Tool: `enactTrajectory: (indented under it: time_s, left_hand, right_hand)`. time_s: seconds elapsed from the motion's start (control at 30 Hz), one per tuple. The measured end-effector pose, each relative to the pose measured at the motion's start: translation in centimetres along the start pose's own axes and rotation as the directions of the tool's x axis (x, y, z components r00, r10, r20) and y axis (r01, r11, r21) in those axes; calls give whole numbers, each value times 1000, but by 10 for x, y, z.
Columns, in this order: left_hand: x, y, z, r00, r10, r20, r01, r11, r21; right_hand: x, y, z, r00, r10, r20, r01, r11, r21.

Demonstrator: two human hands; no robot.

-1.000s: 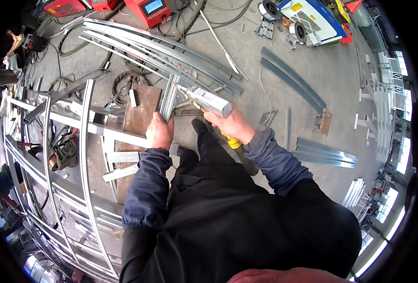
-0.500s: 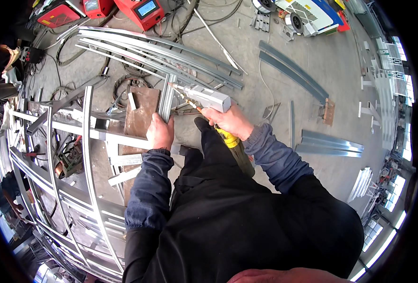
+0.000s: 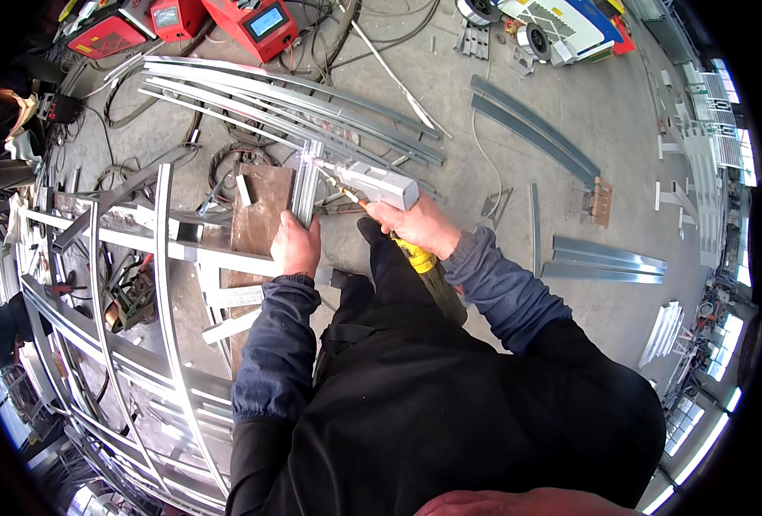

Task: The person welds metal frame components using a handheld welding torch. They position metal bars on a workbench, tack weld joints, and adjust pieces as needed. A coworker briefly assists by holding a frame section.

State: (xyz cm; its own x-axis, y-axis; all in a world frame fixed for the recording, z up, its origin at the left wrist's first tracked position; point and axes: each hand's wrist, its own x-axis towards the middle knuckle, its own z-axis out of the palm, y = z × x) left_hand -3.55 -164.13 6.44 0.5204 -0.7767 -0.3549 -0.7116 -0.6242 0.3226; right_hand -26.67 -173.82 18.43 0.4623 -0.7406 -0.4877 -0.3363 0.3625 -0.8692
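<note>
In my right hand [image 3: 417,225] is a handheld welding gun [image 3: 372,182] with a boxy silver-grey body, its fingers wrapped around the handle. A thick cable with a yellow wrap [image 3: 415,255] runs from it toward my body. The gun's thin nozzle points left and meets the upper part of a ribbed silver metal profile [image 3: 306,185], where a small bright purplish-white glow shows. My left hand [image 3: 296,244] is closed around the lower end of that profile, thumb on top. Beside the profile lies a brown rusty metal plate [image 3: 263,206], partly hidden by it.
To my left stands a frame of silver metal bars [image 3: 165,258]. Long metal strips [image 3: 372,129] lie ahead on the concrete floor. Red machines [image 3: 256,27] with screens, cables, and a blue-white machine [image 3: 561,26] stand at the far side. More grey channels [image 3: 609,260] lie to the right.
A bright glow with a purplish tint has appeared at the gun's nozzle on the profile. Both hands keep their hold, and the view has shifted only slightly.
</note>
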Motion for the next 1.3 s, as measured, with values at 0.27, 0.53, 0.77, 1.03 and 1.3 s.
enactTrajectory:
  time_s: [0.27,0.53,0.77,1.03,1.3]
  left_hand:
    - [0,-1,0,1000,0,13,0,1000,6]
    - [0,0,-1,1000,-1,11,1,1000,-5]
    - [-1,1,-2,1000,-12,10,12,1000,-8]
    - [-1,2,-2,1000,-8,-1,8,999,-47]
    - [-4,-1,-2,1000,8,-4,-8,999,-50]
  right_hand:
    - [0,0,2,1000,-5,-11,5,1000,-2]
    - [-1,0,2,1000,-27,11,27,1000,4]
    - [-2,1,2,1000,-15,15,15,1000,2]
    - [-4,3,4,998,-60,28,62,997,-51]
    - [-1,3,3,994,-105,18,107,982,-156]
